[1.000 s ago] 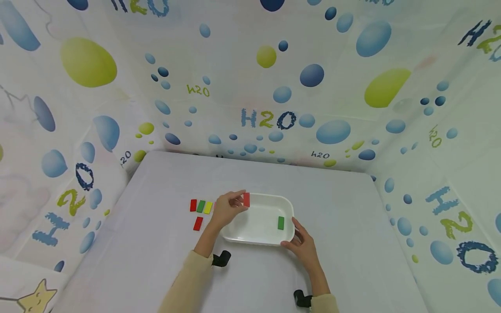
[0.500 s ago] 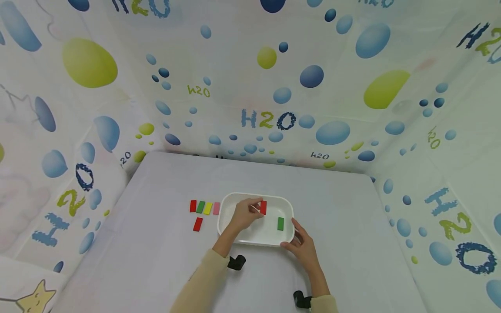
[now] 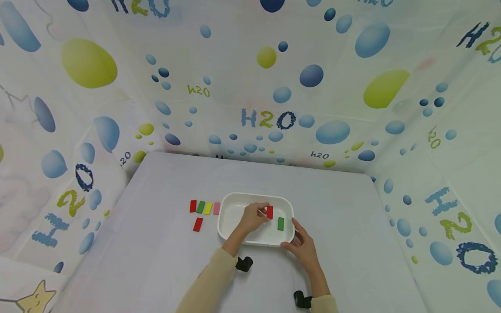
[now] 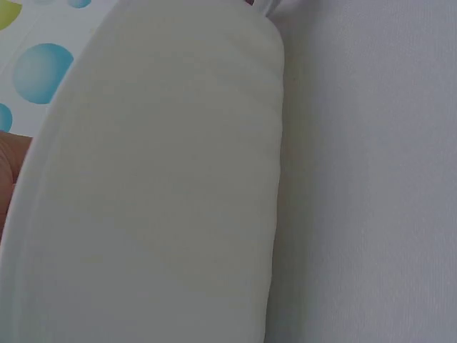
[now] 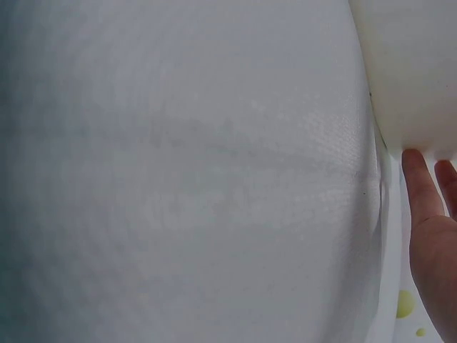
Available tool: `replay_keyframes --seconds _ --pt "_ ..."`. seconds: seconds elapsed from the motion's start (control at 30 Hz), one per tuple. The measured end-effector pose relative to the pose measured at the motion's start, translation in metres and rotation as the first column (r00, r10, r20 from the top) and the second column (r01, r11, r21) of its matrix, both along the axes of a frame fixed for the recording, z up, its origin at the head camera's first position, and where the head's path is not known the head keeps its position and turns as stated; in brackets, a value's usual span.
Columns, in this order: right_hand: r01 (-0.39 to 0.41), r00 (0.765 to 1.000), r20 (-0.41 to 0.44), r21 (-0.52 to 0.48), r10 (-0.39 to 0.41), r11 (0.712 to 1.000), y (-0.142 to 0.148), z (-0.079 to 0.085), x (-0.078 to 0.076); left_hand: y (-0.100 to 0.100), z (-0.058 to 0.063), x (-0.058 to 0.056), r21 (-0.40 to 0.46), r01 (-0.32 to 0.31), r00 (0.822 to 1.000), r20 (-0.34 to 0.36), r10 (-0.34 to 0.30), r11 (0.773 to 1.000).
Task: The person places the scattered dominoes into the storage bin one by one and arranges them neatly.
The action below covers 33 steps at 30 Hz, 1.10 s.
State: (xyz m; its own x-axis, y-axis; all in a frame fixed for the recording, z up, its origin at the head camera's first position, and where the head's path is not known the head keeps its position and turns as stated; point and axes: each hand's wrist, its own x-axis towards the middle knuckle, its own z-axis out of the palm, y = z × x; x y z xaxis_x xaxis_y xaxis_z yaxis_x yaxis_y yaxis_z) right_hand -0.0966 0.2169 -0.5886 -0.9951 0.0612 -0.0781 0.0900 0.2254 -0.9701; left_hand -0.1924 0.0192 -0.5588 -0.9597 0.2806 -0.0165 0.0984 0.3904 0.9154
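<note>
Red tile (image 3: 270, 212) and left hand (image 3: 252, 218) partly hide tray (image 3: 234, 208).

in the head view, the left hand (image 3: 253, 218) covers one part of the floor of the white tray (image 3: 235, 206), and its fingers hide the left edge of the red rectangular block (image 3: 270, 212); whether this block touches the floor, i cannot tell. both beige sleeves (image 3: 213, 278) are cut by the lower border. in the right wrist view, the right hand (image 5: 434, 229) is cut by the right border.
</note>
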Motion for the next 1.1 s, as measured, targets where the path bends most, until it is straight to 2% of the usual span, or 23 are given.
replay_keyframes --seconds 0.27,0.47,0.6,0.73,0.9,1.1 --pt "-0.003 1.000 -0.003 -0.003 0.003 1.000 0.000 -0.001 0.000 0.013 -0.009 -0.003 -0.050 0.036 0.999 0.041 -0.034 0.998" --pt "-0.006 1.000 0.030 -0.019 0.006 1.000 0.000 0.000 -0.001 0.017 -0.006 0.001 -0.068 0.072 0.997 0.035 -0.070 0.995" --pt "-0.018 1.000 0.002 -0.026 0.018 0.999 -0.001 0.002 -0.001 0.020 -0.007 0.002 -0.075 0.063 0.997 0.047 -0.060 0.995" --pt "-0.034 0.999 -0.037 -0.046 0.032 0.998 0.000 0.002 0.000 0.022 -0.010 0.004 -0.124 0.050 0.999 0.013 -0.049 0.991" --pt "-0.039 0.998 -0.045 -0.044 0.037 0.998 0.000 0.002 0.000 0.023 -0.010 0.005 -0.152 0.049 0.999 0.022 -0.046 0.987" --pt "-0.052 0.999 -0.007 -0.036 0.052 0.998 -0.005 0.027 0.005 0.025 -0.012 0.005 -0.169 0.055 0.998 0.031 -0.050 0.984"
